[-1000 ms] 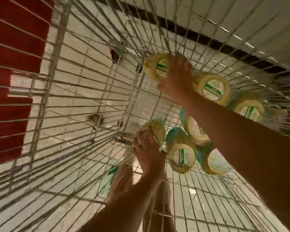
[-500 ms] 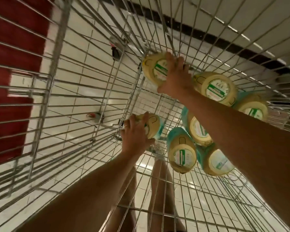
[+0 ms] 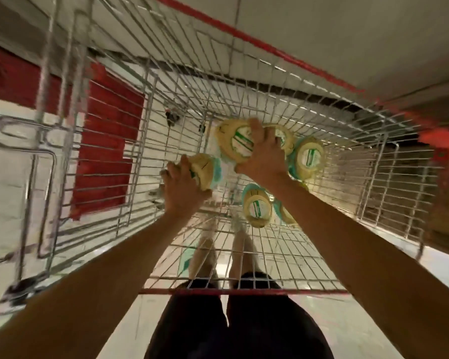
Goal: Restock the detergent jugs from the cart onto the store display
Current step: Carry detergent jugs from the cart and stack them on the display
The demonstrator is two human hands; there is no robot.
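Note:
I look straight down into a wire shopping cart point(image 3: 145, 104) that holds several detergent jugs with yellow caps and teal bodies. My left hand point(image 3: 183, 189) is closed around the top of one jug point(image 3: 205, 169) at the cart's left side. My right hand point(image 3: 263, 156) grips another jug point(image 3: 233, 142) further in. More jugs stand beside them, one to the right point(image 3: 309, 156) and one nearer me point(image 3: 257, 208). Both jugs in my hands are inside the basket.
The cart's red-trimmed near rim point(image 3: 244, 291) crosses in front of my legs point(image 3: 239, 320). A red floor panel point(image 3: 109, 156) lies left of the cart. A pale display base with a red edge point(image 3: 283, 51) runs along the far side. The cart's folded child seat frame point(image 3: 24, 141) is at left.
The view has pulled back and up, so the whole cart shows. Both hands keep their grip, and the two held jugs have risen slightly and come closer together.

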